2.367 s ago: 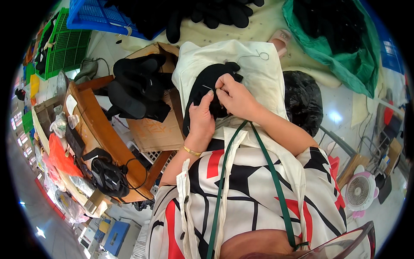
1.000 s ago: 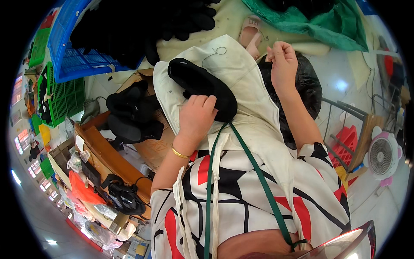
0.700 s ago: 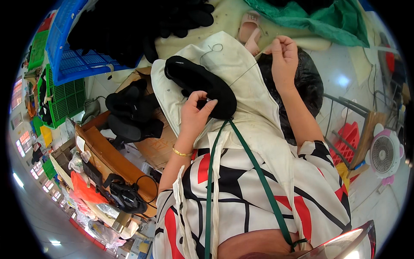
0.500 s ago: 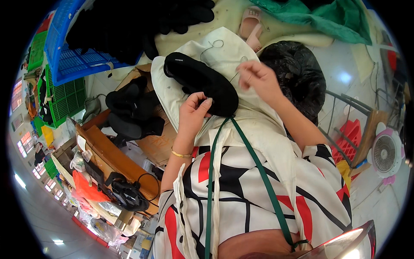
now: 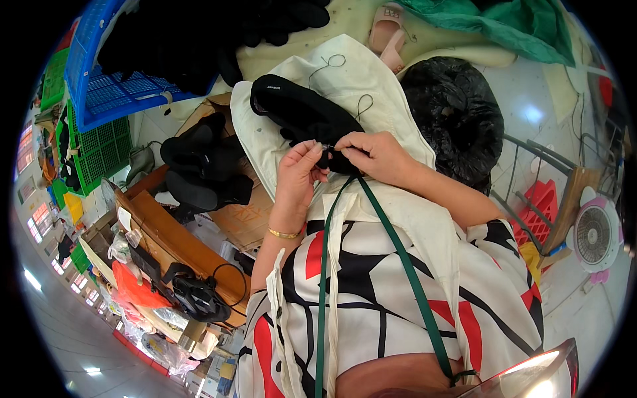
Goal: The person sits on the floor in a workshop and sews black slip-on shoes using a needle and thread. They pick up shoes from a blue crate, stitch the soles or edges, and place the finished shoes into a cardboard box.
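A black slip-on shoe [image 5: 308, 113] lies on the off-white cloth [image 5: 398, 113] over my lap, its opening toward the far left. My left hand [image 5: 298, 171] pinches the near edge of the shoe between thumb and fingers. Close beside it my right hand [image 5: 381, 156] is closed, its fingertips pinching what looks like a thin needle [image 5: 330, 146]; the fingers partly hide it. Dark thread [image 5: 364, 105] makes a loop on the cloth just beyond my right hand. Another thin curl of thread [image 5: 337, 60] lies farther off.
Several black shoes [image 5: 202, 162] sit on cardboard [image 5: 255, 212] at my left. A blue crate [image 5: 93, 66] with black items stands far left. To the right are a black plastic bag [image 5: 458, 126], a metal-framed stool [image 5: 551, 166], and a small fan [image 5: 594, 232]. Pink slippers [image 5: 387, 30] lie ahead.
My right hand has come in from the right, down to my left fingertips at the shoe's near edge. The thread now lies in a loop beyond it.
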A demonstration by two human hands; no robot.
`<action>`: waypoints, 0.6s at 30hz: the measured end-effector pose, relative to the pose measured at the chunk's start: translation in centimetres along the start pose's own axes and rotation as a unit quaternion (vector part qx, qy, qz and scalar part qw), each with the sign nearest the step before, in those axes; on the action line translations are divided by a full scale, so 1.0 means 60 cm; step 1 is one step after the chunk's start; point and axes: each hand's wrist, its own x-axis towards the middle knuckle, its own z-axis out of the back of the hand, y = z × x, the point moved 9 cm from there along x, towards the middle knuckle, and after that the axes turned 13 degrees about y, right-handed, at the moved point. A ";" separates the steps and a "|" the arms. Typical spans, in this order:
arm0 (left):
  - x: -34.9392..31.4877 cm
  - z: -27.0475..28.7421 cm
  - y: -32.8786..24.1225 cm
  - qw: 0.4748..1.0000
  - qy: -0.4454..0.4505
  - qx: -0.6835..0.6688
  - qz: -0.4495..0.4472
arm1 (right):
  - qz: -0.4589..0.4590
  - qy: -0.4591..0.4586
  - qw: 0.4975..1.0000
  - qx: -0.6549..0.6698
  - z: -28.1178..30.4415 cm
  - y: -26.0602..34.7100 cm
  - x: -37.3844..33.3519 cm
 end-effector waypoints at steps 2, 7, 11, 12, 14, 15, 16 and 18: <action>0.000 -0.001 -0.001 1.000 -0.001 -0.003 -0.001 | -0.001 0.001 1.000 0.002 0.000 -0.001 0.001; 0.000 0.000 0.000 1.000 -0.003 -0.004 0.003 | 0.003 -0.007 1.000 -0.001 0.002 -0.001 0.003; 0.000 0.002 0.001 1.000 -0.006 -0.007 0.003 | 0.004 -0.003 1.000 0.001 0.002 0.000 0.004; 0.000 0.002 0.001 1.000 -0.006 -0.007 0.002 | 0.008 -0.005 1.000 0.000 0.002 0.000 0.005; 0.000 0.003 0.002 1.000 -0.005 -0.006 0.000 | 0.010 -0.005 1.000 -0.001 0.002 0.000 0.006; -0.001 0.003 0.002 1.000 -0.005 -0.007 -0.004 | 0.009 -0.004 1.000 -0.002 0.002 0.001 0.006; -0.001 0.002 0.001 1.000 -0.005 -0.009 -0.009 | 0.009 -0.002 1.000 -0.003 0.003 0.002 0.007; -0.004 0.001 -0.001 1.000 -0.009 -0.013 -0.022 | 0.022 -0.005 1.000 -0.009 0.004 0.006 0.008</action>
